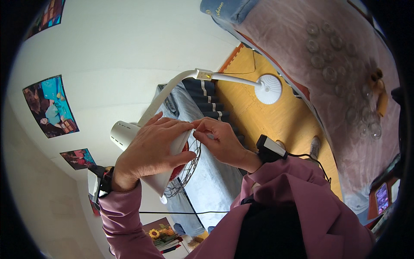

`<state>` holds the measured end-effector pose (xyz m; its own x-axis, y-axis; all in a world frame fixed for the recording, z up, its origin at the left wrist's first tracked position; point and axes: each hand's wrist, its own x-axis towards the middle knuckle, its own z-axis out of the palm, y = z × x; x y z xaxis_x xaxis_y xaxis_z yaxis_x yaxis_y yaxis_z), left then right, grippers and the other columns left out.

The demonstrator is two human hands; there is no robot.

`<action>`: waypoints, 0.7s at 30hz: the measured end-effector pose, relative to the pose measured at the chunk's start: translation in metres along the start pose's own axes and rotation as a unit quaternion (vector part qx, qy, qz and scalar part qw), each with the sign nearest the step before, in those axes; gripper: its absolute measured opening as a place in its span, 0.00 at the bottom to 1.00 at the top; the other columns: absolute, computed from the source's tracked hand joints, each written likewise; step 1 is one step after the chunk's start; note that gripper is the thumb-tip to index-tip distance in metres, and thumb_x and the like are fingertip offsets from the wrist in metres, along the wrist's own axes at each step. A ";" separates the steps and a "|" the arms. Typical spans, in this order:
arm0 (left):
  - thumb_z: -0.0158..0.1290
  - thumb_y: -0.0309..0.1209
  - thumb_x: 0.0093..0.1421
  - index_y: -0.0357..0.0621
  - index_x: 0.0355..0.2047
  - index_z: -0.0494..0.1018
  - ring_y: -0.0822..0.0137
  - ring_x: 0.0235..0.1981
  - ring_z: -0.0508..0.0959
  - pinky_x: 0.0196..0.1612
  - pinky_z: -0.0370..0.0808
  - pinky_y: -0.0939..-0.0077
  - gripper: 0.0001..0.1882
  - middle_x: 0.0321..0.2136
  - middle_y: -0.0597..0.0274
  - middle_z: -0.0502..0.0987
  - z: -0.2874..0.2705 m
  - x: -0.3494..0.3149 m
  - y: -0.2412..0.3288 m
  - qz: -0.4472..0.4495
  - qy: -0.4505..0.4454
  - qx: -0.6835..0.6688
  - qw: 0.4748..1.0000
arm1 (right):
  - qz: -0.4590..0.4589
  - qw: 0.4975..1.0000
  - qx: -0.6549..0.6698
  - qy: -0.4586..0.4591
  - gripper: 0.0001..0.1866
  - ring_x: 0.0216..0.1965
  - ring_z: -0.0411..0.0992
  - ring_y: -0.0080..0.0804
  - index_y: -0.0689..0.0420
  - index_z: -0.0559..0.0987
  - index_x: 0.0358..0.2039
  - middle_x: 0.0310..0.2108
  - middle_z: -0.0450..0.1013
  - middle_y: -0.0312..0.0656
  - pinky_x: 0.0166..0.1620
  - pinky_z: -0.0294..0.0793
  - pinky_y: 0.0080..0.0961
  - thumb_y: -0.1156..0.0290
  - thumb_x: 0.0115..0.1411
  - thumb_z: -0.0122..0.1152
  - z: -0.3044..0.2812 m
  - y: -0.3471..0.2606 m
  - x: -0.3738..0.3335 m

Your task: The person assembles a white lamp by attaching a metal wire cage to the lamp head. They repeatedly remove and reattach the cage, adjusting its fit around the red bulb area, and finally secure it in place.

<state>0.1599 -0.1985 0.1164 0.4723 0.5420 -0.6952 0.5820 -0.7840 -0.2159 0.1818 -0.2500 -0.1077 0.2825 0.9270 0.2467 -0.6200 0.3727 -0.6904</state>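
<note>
A white heat lamp head (154, 183), with a wire guard (188, 175) over its reddish inside, is tilted in front of me. My left hand (157, 144) lies across the housing, its thumb hooked at the rim by the guard, gripping the head. Thumb and forefinger of my right hand (220, 142) pinch at the edge of the head, close to my left fingertips. Whether a small part sits between them is hidden. A white curved arm (172, 84) joins the head to a box with a yellow mark (204, 74) and a pole.
The lamp's round white base (268, 89) stands on the wooden floor (241, 99). Below the lamp is a bed with a blue-grey cover (213, 181). On the right, glass cups (330, 74) lie on a pink-covered bed (284, 26). A dark cable (185, 213) crosses low.
</note>
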 end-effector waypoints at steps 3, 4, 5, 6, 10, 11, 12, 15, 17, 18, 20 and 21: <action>0.61 0.46 0.56 0.47 0.61 0.71 0.48 0.56 0.75 0.65 0.63 0.54 0.33 0.51 0.49 0.78 -0.003 0.001 -0.004 0.031 0.000 -0.044 0.999 | 0.040 0.999 0.011 0.014 0.07 0.47 0.75 0.24 0.67 0.76 0.37 0.49 0.77 0.47 0.49 0.78 0.27 0.75 0.67 0.59 0.000 -0.007 -0.003; 0.61 0.45 0.56 0.45 0.61 0.71 0.48 0.56 0.75 0.64 0.64 0.54 0.34 0.52 0.49 0.77 -0.004 0.001 -0.005 0.048 -0.002 -0.035 0.998 | 0.050 0.998 0.016 0.024 0.07 0.47 0.75 0.24 0.67 0.76 0.37 0.50 0.77 0.47 0.48 0.78 0.27 0.75 0.68 0.59 0.001 -0.009 -0.005; 0.61 0.44 0.55 0.43 0.61 0.71 0.48 0.56 0.74 0.63 0.66 0.55 0.34 0.53 0.48 0.77 -0.005 0.001 -0.005 0.066 -0.005 -0.026 0.997 | 0.048 0.998 -0.001 0.038 0.08 0.44 0.76 0.30 0.67 0.77 0.37 0.48 0.77 0.48 0.45 0.78 0.28 0.74 0.67 0.59 0.003 -0.012 -0.006; 0.61 0.43 0.54 0.42 0.61 0.70 0.48 0.56 0.74 0.62 0.67 0.55 0.35 0.53 0.48 0.76 -0.006 0.001 -0.006 0.075 -0.009 -0.013 0.997 | 0.045 0.998 -0.018 0.051 0.08 0.41 0.78 0.36 0.66 0.78 0.37 0.46 0.78 0.50 0.42 0.77 0.30 0.72 0.66 0.59 0.004 -0.013 -0.007; 0.59 0.41 0.54 0.37 0.60 0.68 0.46 0.56 0.73 0.62 0.67 0.55 0.35 0.54 0.44 0.74 -0.002 -0.001 -0.005 0.118 0.002 -0.001 0.993 | 0.019 0.983 -0.180 0.038 0.08 0.37 0.75 0.30 0.63 0.78 0.36 0.41 0.75 0.45 0.36 0.75 0.28 0.70 0.66 0.61 -0.004 -0.021 -0.011; 0.59 0.41 0.54 0.36 0.60 0.67 0.45 0.56 0.73 0.61 0.67 0.55 0.35 0.54 0.44 0.74 0.000 -0.003 -0.006 0.123 0.005 0.007 0.992 | -0.015 0.973 -0.227 0.035 0.08 0.36 0.74 0.23 0.63 0.77 0.36 0.40 0.74 0.43 0.33 0.75 0.24 0.71 0.66 0.62 -0.006 -0.025 -0.013; 0.59 0.40 0.54 0.35 0.60 0.67 0.45 0.56 0.73 0.61 0.67 0.55 0.35 0.53 0.43 0.74 0.002 -0.004 -0.006 0.129 0.012 0.016 0.991 | -0.016 0.967 -0.251 0.042 0.09 0.29 0.70 0.20 0.62 0.77 0.38 0.34 0.71 0.39 0.27 0.69 0.21 0.68 0.68 0.61 -0.006 -0.027 -0.013; 0.60 0.41 0.55 0.31 0.58 0.66 0.43 0.55 0.74 0.61 0.68 0.54 0.36 0.52 0.42 0.74 0.001 -0.007 -0.008 0.158 0.008 0.037 0.987 | 0.133 0.986 -0.096 -0.016 0.09 0.25 0.69 0.15 0.59 0.76 0.39 0.33 0.71 0.35 0.26 0.68 0.17 0.66 0.70 0.58 -0.010 -0.040 -0.024; 0.61 0.42 0.55 0.29 0.58 0.66 0.42 0.55 0.73 0.60 0.68 0.54 0.36 0.52 0.40 0.74 0.000 -0.008 -0.007 0.185 0.004 0.036 0.982 | 0.271 0.960 0.060 -0.037 0.10 0.21 0.66 0.14 0.56 0.73 0.40 0.29 0.70 0.30 0.25 0.66 0.15 0.63 0.73 0.54 -0.011 -0.043 -0.027; 0.61 0.42 0.56 0.27 0.57 0.66 0.42 0.55 0.74 0.60 0.68 0.54 0.36 0.52 0.38 0.74 -0.001 -0.007 -0.006 0.200 0.001 0.032 0.979 | 0.272 0.955 0.111 -0.030 0.11 0.20 0.64 0.15 0.57 0.73 0.39 0.28 0.69 0.30 0.24 0.65 0.17 0.63 0.72 0.54 -0.011 -0.042 -0.028; 0.61 0.41 0.56 0.26 0.57 0.66 0.41 0.55 0.74 0.60 0.68 0.53 0.36 0.52 0.37 0.74 -0.006 -0.003 -0.004 0.195 -0.011 0.037 0.980 | 0.247 0.947 0.196 -0.054 0.10 0.21 0.62 0.14 0.56 0.70 0.40 0.27 0.68 0.30 0.24 0.62 0.15 0.62 0.73 0.53 -0.012 -0.039 -0.027; 0.61 0.41 0.56 0.25 0.56 0.66 0.41 0.55 0.74 0.60 0.68 0.53 0.36 0.52 0.36 0.74 -0.009 0.001 -0.002 0.206 -0.004 0.043 0.978 | 0.260 0.939 0.213 -0.074 0.10 0.21 0.62 0.14 0.56 0.71 0.40 0.26 0.67 0.29 0.25 0.62 0.15 0.62 0.73 0.53 -0.016 -0.037 -0.024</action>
<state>0.1645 -0.1936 0.1224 0.6491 0.1726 -0.7408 0.2861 -0.9578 0.0275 0.2095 -0.2868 -0.0991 -0.2251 0.9721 0.0653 -0.8913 -0.1784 -0.4168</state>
